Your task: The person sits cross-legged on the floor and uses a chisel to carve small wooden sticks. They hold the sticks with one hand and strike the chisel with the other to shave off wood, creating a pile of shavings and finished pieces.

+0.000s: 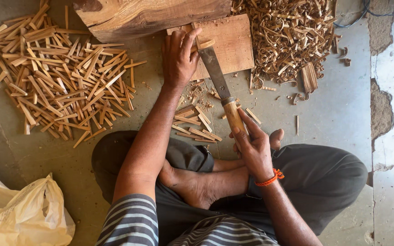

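We're holding a small wood piece (204,44) on the board (233,43) with our left hand (178,57), fingers pinched round it, while our right hand (251,146) is wrapped tight on the knife (220,86) handle. Big stick pile (60,77) left of that hand, shavings (288,32) to the right, so we're looking well along.

- I sit in a woodworking shop, on a cracked concrete floor (343,109).
- Cut wooden sticks (64,77) far left, curled shavings (288,36) far right.
- Timber block (151,16) ahead.
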